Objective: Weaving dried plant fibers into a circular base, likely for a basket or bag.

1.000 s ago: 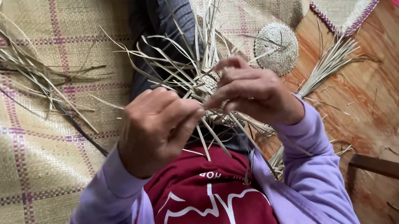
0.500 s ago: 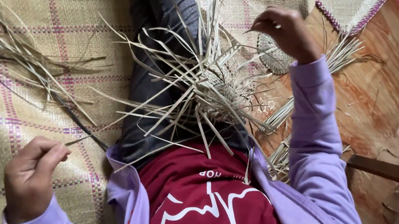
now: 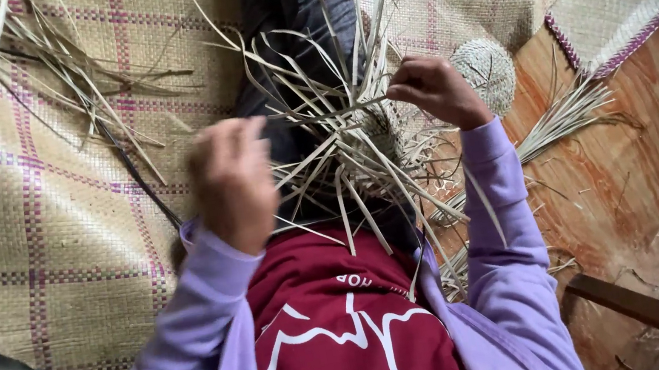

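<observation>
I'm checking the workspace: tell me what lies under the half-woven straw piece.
Under the half-woven straw piece show a leg in dark trousers and the checked woven mat. Its loose strips cover the lap beneath, so anything there is hidden.

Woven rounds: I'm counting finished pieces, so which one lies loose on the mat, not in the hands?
The small round beyond the right hand; it has few loose strands, while the lap piece bristles with them.
</observation>
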